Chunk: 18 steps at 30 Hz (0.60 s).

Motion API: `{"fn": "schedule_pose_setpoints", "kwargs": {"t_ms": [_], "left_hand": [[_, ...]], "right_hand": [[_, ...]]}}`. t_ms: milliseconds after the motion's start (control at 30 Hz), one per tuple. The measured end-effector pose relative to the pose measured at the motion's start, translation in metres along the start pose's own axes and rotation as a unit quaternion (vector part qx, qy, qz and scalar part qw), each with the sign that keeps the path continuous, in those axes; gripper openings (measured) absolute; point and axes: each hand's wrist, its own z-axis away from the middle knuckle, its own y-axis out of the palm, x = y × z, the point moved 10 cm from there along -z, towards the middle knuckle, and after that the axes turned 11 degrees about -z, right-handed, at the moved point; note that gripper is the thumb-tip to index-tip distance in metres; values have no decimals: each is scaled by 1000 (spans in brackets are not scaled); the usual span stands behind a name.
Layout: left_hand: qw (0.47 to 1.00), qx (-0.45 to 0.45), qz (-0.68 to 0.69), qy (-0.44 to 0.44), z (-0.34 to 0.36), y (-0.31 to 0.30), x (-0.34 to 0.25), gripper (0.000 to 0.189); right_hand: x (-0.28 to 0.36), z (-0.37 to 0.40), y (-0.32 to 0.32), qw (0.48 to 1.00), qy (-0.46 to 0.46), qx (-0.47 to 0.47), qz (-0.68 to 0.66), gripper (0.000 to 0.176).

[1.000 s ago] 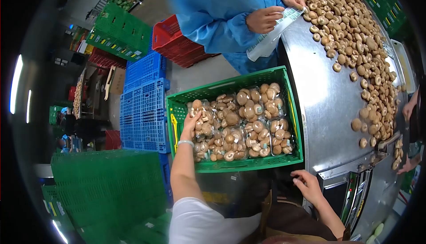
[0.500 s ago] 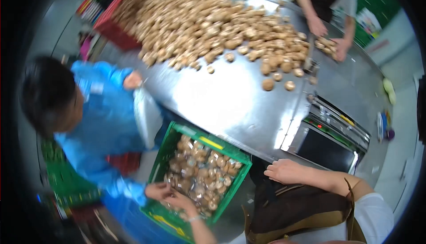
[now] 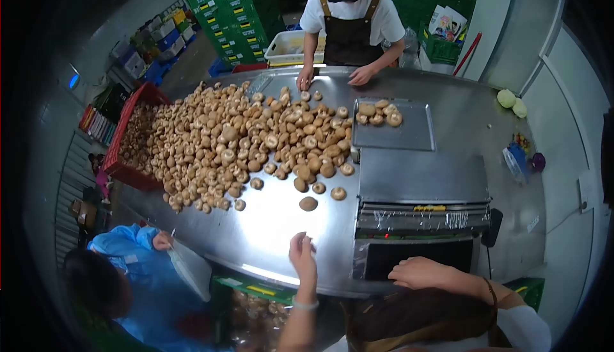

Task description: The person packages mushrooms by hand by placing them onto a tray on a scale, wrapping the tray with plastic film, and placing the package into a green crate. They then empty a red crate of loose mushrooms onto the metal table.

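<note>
My left hand [image 3: 303,260], with a band at the wrist, is raised over the front of the steel table. Its fingers are loosely bent and nothing shows in them. My right hand [image 3: 419,272] hovers at the black plate [image 3: 409,259] of a film-wrapping machine [image 3: 422,214], fingers slightly curled and holding nothing. Brown mushrooms [image 3: 217,141] lie heaped beyond my left hand, with a single mushroom [image 3: 308,204] nearest to it. Behind the machine, a metal tray [image 3: 403,133] bears several mushrooms [image 3: 378,113].
A tipped red crate [image 3: 115,153] borders the heap. Opposite, a person [image 3: 352,25] reaches toward the mushrooms. On my left, a person in blue [image 3: 153,288] holds a white sheet-like item [image 3: 192,269]. A green crate [image 3: 256,288] of wrapped mushrooms stands below the table edge.
My view has swung up toward the table. My left hand has left the green crate and the co-worker's hand there. The person opposite has let go of the mushrooms, which now lie on the tray.
</note>
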Motion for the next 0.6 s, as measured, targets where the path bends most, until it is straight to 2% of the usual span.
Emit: {"fn": "schedule_pose_setpoints", "kwargs": {"t_ms": [33, 100, 167, 233, 300, 367, 400, 433, 600], "left_hand": [[999, 38, -13, 10, -27, 37, -10, 20], [990, 69, -63, 105, -89, 107, -15, 30], [981, 154, -74, 95, -141, 180, -41, 37], [971, 198, -109, 73, -192, 245, -51, 40], [950, 178, -161, 198, -262, 306, -30, 46], [946, 233, -190, 125, -296, 354, -24, 53], [939, 262, -207, 86, -310, 376, -17, 56], [910, 303, -269, 94, -334, 401, 4, 61], [841, 354, -401, 79, -366, 448, 19, 52]], "right_hand": [[-16, 8, -23, 999, 6, -38, -36, 19], [-57, 21, -66, 990, 42, -109, -79, 24], [-92, 35, -131, 960, 49, -247, -120, 23], [-161, 48, -170, 903, 98, -346, -234, 24], [-250, 50, -191, 839, 182, -382, -343, 32], [-317, 38, -223, 807, 222, -410, -363, 44], [-351, 24, -235, 807, 189, -435, -352, 51], [-380, 10, -246, 804, 157, -459, -342, 59], [-468, -83, -277, 760, 211, -460, -408, 69]]}}
